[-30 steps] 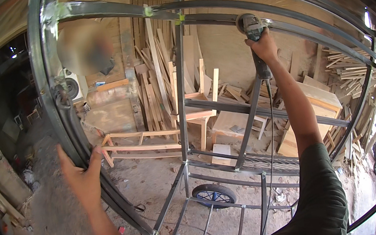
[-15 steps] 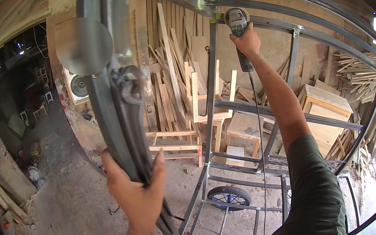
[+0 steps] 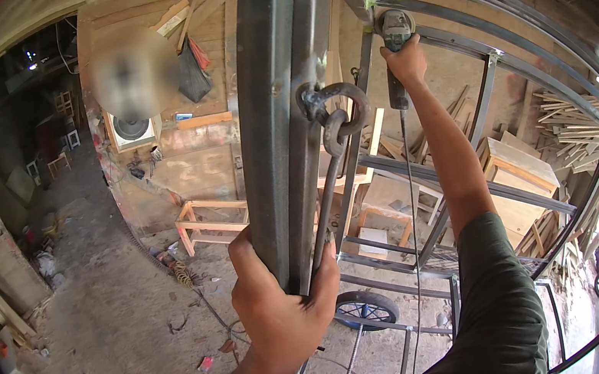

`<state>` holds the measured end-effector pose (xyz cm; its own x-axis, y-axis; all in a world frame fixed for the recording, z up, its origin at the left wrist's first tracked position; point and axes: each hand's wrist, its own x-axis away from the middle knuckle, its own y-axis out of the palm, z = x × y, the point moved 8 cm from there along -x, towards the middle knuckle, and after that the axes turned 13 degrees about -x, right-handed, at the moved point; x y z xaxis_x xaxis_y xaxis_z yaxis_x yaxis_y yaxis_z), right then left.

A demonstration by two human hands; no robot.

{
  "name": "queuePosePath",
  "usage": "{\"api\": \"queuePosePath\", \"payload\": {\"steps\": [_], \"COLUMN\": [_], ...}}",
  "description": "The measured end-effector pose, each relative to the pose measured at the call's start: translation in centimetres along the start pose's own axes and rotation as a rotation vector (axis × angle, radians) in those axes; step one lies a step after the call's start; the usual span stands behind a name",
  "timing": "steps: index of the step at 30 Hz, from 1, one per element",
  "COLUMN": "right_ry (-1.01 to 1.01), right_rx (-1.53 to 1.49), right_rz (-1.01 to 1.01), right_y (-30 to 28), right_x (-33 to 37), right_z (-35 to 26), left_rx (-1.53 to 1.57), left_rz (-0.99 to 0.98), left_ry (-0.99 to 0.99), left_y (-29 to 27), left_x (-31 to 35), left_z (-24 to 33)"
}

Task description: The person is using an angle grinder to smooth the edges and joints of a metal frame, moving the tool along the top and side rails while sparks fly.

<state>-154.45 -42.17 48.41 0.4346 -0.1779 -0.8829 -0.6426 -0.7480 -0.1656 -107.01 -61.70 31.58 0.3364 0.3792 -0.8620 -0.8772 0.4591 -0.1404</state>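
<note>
My left hand (image 3: 292, 316) is wrapped round the lower part of a dark square-section steel post (image 3: 271, 129) that rises close in front of me. A bent hook through a welded ring (image 3: 340, 107) hangs on the post, its rod reaching down to my fingertips. At arm's length, my right hand (image 3: 407, 62) grips an angle grinder (image 3: 397, 31) by its body, cable trailing down. The grinder's head is up against a joint of the welded steel frame (image 3: 490, 89), beside a bright weld spot. Small orange sparks show just above it. The disc is mostly hidden.
A spoked wheel (image 3: 366, 310) lies on the floor behind the frame's lower bars. Wooden cabinets (image 3: 519, 177), stacked offcuts (image 3: 572, 119) and a small wooden frame (image 3: 212, 223) stand along the wall. A cable and coiled hose (image 3: 185, 274) cross the dusty floor.
The post and my left hand have shifted right across the view, and the post looks larger. My right hand and the grinder sit slightly lower and further right. Sparks now show above the grinder.
</note>
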Motion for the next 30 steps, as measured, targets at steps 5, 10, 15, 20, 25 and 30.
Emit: {"api": "queuePosePath", "payload": {"steps": [5, 10, 15, 20, 25, 30], "right_ry": [0.047, 0.029, 0.013, 0.054, 0.026, 0.046], "right_rx": [-0.028, -0.065, 0.009, -0.040, -0.020, -0.010], "right_rz": [-0.022, -0.006, -0.004, 0.001, 0.047, 0.006], "right_y": [-0.7, -0.3, 0.4, 0.8, 0.6, 1.7], "right_x": [0.4, 0.9, 1.2, 0.8, 0.6, 1.0], "right_z": [1.1, -0.5, 0.5, -0.4, 0.0, -0.8], "left_rx": [-0.029, -0.028, 0.042, 0.042, 0.056, 0.054], "left_rz": [0.006, 0.013, -0.030, -0.015, -0.029, 0.001], "left_ry": [0.043, 0.041, -0.016, -0.021, -0.008, 0.006], "left_y": [-0.1, -0.7, 0.1, -0.3, 0.1, -0.3], "left_x": [-0.3, -0.1, -0.1, -0.1, -0.2, -0.1], "left_z": [0.0, 0.3, -0.7, -0.3, -0.4, -0.5]}}
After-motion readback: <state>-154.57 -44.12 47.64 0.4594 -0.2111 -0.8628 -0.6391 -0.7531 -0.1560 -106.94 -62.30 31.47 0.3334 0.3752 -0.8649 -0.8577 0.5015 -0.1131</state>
